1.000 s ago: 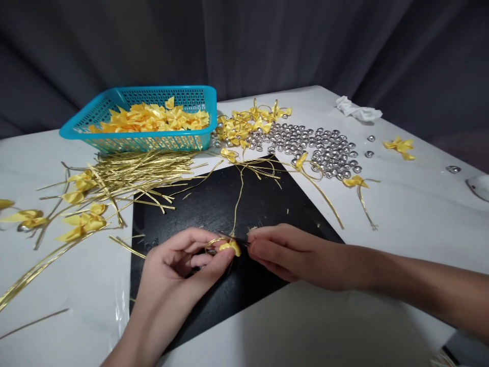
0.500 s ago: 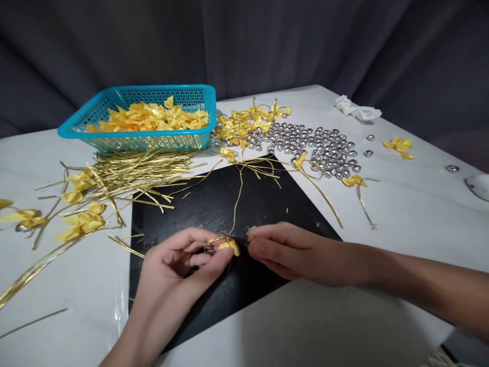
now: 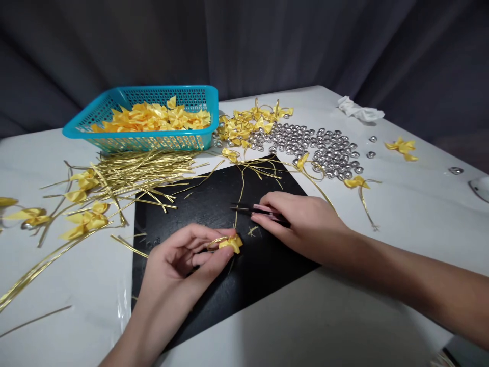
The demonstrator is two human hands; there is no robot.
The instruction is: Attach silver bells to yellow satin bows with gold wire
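Note:
Between thumb and fingers, my left hand pinches a yellow ribbon bow with a loop of gold cord at its left side. A long strand of gold cord runs up from near the bow across the black mat. My right hand is closed around a pair of tweezers, whose dark tips point left, over the mat and apart from the bow. Small gold cord scraps lie just below the tweezers.
A blue basket of yellow bows stands at the back left, with a pile of gold cords before it. Silver beads and finished-looking bows spread behind the mat. A crumpled white tissue lies at the back right.
My right hand has moved up and to the right with the tweezers, away from the bow, so the tweezers now show more fully. My left hand stays nearly in place, still pinching the bow.

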